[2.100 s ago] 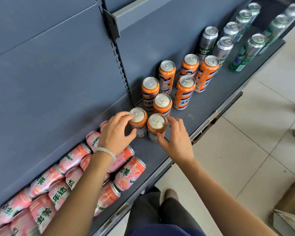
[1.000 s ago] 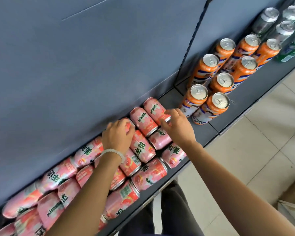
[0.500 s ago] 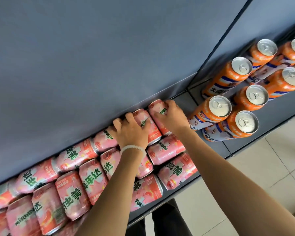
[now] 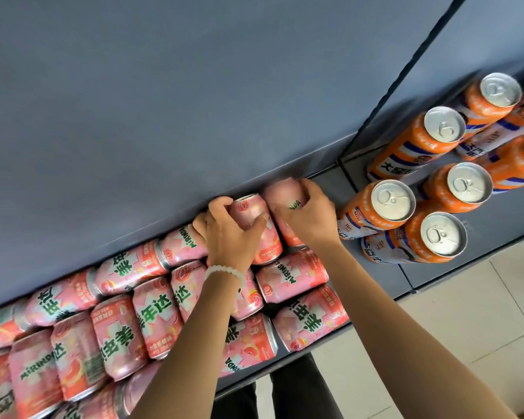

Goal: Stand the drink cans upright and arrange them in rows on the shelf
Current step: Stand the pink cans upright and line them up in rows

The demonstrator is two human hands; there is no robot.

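Note:
Several pink Mirinda cans lie on their sides across the grey shelf (image 4: pixel 372 276). My left hand (image 4: pixel 229 237) grips one pink can (image 4: pixel 256 219) near the back panel, fingers curled over its top and thumb along its side. My right hand (image 4: pixel 307 216) grips the neighbouring pink can (image 4: pixel 280 193) just to its right, fingers wrapped round its far end. Both cans lie against the back wall. Other pink cans (image 4: pixel 291 275) lie below my wrists. Orange cans (image 4: pixel 392 204) stand upright in rows to the right.
The blue-grey back panel (image 4: pixel 164 101) rises straight behind the cans. A dark upright post (image 4: pixel 406 80) splits the shelf bays. A strip of bare shelf lies between the pink and orange cans. Tiled floor (image 4: pixel 481 313) and dark trouser legs show below the shelf edge.
My hands left the upright orange cans and moved left to the lying pink cans. Since half a second ago both hands have closed tighter round two cans at the back wall.

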